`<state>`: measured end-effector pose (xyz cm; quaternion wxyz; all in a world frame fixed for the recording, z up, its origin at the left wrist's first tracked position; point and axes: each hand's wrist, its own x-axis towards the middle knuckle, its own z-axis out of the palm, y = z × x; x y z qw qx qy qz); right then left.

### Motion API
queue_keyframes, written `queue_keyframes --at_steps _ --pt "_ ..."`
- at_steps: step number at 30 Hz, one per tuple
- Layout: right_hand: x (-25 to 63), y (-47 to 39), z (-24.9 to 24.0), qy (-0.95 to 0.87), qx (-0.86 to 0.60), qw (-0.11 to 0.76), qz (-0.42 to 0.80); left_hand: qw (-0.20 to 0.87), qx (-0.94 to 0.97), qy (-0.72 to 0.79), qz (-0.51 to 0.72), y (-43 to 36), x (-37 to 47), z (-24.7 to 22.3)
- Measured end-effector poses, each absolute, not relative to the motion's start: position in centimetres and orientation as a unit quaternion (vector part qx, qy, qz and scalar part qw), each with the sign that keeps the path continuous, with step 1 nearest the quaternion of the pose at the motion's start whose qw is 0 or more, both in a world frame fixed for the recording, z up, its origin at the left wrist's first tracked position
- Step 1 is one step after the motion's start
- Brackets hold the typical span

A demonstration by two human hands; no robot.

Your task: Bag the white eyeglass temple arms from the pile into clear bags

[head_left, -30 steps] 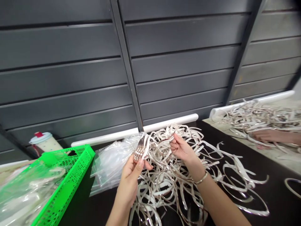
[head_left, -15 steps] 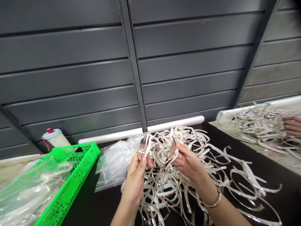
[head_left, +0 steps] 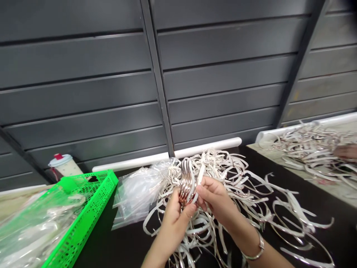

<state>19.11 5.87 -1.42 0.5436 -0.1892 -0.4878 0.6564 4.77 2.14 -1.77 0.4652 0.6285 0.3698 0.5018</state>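
Observation:
A stack of curved shiny metal strips with white backing [head_left: 186, 180] is gripped in my left hand [head_left: 175, 219], its fingers wrapped round the lower end. My right hand [head_left: 216, 199], with a bangle on the wrist, pinches a single white-backed strip [head_left: 200, 175] right beside that stack. Both hands are close together over a tangled pile of similar strips [head_left: 206, 227] on the black table [head_left: 103, 238].
Clear plastic bags [head_left: 134, 193] lie left of the pile. A green crate [head_left: 80, 227] with bagged strips is at the left, a lidded cup [head_left: 65, 165] behind it. At the right, another person's hand [head_left: 346, 152] touches a second pile [head_left: 312, 149].
My left hand has moved right with its stack, and my right hand has brought its strip left against it. The other person's hand has shifted slightly.

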Motion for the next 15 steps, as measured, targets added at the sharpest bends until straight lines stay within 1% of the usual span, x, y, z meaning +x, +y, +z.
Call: queue_keyframes --at_steps 4,11,15 --pt "19.28 5.52 -1.49 -0.52 -0.201 0.557 0.615 0.404 0.649 0.399 0.506 2.16 4.7 -1.86" --pt "19.41 5.23 -1.7 -0.543 -0.176 0.565 0.596 0.366 0.649 0.43 0.51 1.81 4.35 -1.94" --pt "19.36 5.03 -1.26 -0.544 -0.157 0.574 0.591 0.314 0.679 0.458 0.48 1.91 3.89 -2.41"
